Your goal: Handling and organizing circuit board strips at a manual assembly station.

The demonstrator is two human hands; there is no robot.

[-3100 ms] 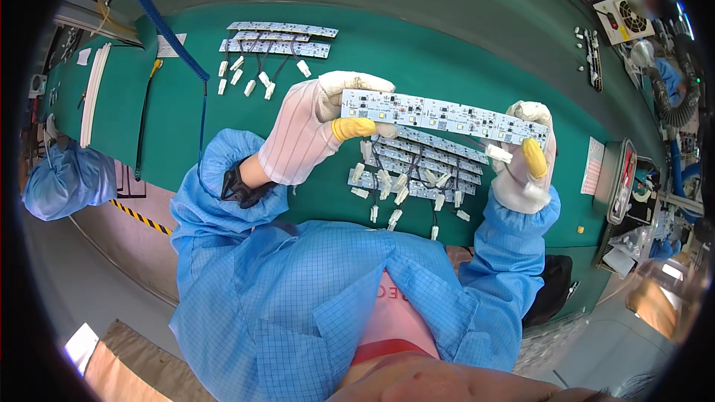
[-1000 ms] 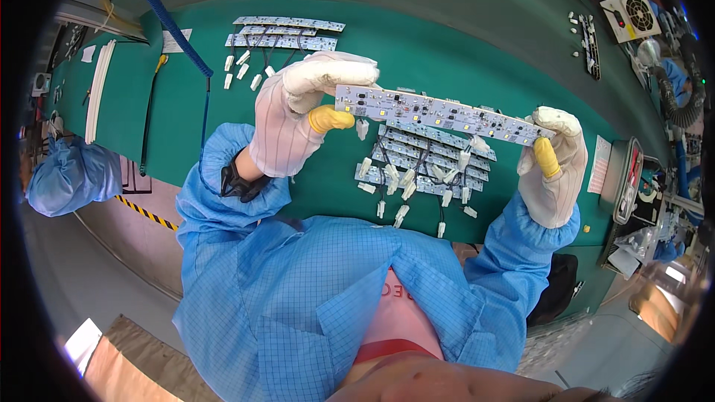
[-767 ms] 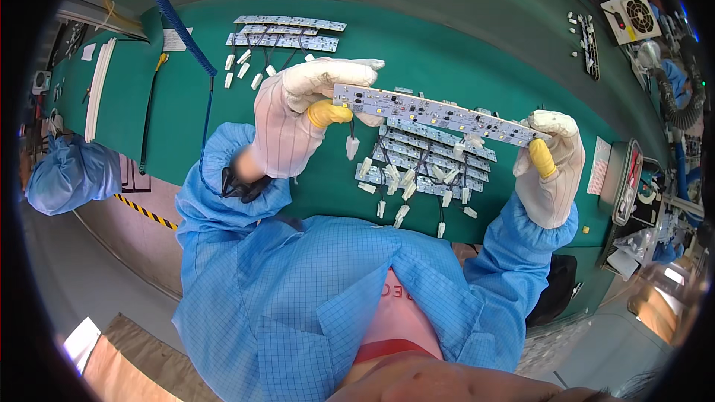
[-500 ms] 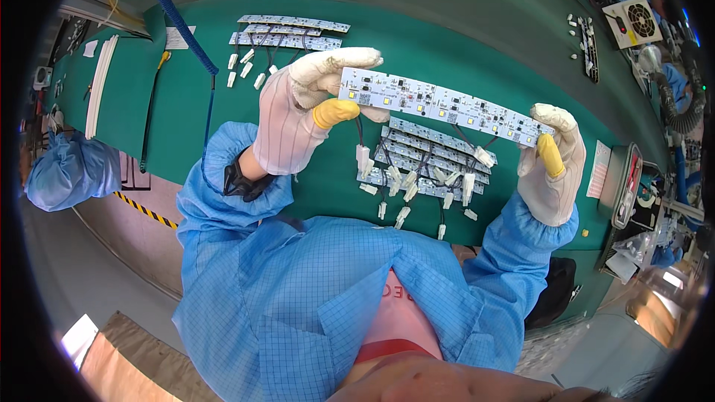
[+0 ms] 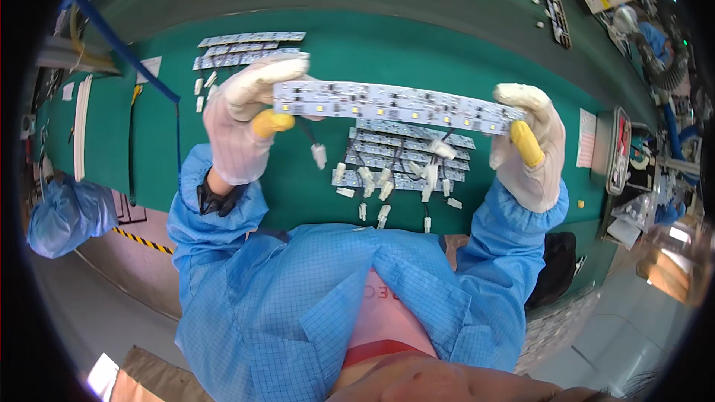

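Observation:
A long white LED circuit board (image 5: 395, 105) is held up level above the bench, its row of yellow LEDs facing me. My left hand (image 5: 253, 115), in a white glove with a yellow thumb cover, pinches its left end. The right end is gripped by my right hand (image 5: 530, 141), gloved the same way. Short dark wires with white connectors (image 5: 319, 155) dangle below the board. Beneath it, several similar boards (image 5: 406, 155) lie in an overlapping stack, their connectors spread toward me. Farther back on the left is another stack of boards (image 5: 249, 39), partly hidden by my left hand.
The green bench mat (image 5: 298, 208) runs across the view. A blue coiled hose (image 5: 123, 45) crosses the left side, near long white strips (image 5: 82, 130). At right stand a metal tray (image 5: 620, 152) and a printed sheet (image 5: 587, 138). Another person's blue sleeve (image 5: 71, 212) shows at far left.
Both hands have shifted left in the picture with the board, the left hand more than the right. The board is more level now. The whole view has shifted slightly too.

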